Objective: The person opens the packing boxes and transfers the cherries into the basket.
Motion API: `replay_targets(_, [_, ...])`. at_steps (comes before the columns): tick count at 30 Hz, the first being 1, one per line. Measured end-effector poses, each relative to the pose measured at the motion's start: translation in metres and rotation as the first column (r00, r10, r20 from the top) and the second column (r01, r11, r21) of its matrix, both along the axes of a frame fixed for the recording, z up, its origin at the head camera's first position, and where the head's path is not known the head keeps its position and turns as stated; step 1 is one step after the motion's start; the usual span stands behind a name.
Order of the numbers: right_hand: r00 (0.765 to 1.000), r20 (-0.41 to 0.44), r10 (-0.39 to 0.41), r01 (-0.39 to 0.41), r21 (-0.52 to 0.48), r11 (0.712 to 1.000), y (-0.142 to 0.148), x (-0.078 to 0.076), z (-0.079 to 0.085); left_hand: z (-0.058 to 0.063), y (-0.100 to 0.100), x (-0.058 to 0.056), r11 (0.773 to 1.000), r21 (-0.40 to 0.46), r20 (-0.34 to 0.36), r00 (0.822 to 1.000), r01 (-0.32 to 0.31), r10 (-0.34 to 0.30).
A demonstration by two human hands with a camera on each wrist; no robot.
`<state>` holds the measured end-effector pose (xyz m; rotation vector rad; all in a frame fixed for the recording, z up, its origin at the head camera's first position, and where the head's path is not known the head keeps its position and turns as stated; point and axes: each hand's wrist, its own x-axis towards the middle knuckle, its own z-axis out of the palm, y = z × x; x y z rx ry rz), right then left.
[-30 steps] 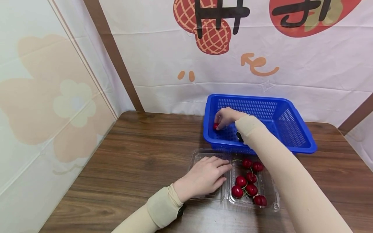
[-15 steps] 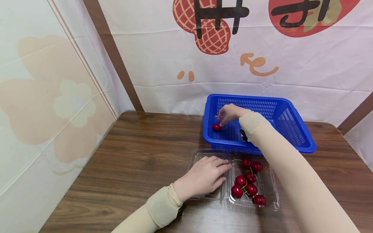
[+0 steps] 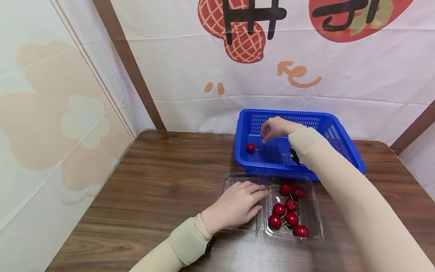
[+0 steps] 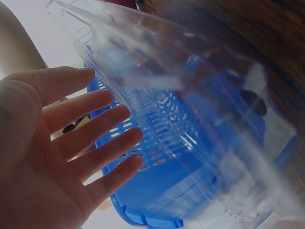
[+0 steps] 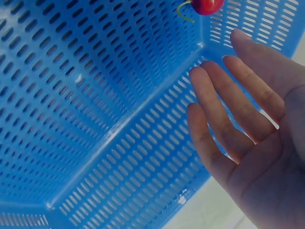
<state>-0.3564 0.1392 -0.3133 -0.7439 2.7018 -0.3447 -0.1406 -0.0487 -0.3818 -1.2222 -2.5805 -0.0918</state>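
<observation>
"Seven cherries (image 3: pixel 291 205) lay in half the clear container (image 3: pixel 310 211) on the desk (image 3: pixel 163 181), by the head view; one cherry (image 3: pixel 250 147) sat in the blue basket (image 3: pixel 275 153)."

"Where was the left hand (image 3: pixel 238 206)?"

"Over the container's other half, well apart from the right hand (image 3: pixel 276 127), which hovered in the basket, holding nothing."

"And the wrist views?"

"The left showed relaxed, spread fingers beside the container; the right, loosely bent fingers clear of the cherry and its green stem (image 5: pixel 178 10)."
</observation>
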Motion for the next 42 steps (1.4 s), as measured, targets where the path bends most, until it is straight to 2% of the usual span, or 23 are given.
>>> replay_targets(16, [0.996, -0.067, 0.05, -0.052, -0.026, 0.998, 0.021, 0.017, 0.02, 0.001, -0.001, 0.0, 1.0, 0.001, 0.018, 1.0, -0.005, 0.005])
replay_targets(42, [0.97, -0.211, 0.121, -0.14, -0.078, 0.987, 0.042, 0.075, 0.047, -0.001, -0.001, -0.002, 1.0, 0.002, 0.024, 1.0, -0.002, 0.002])
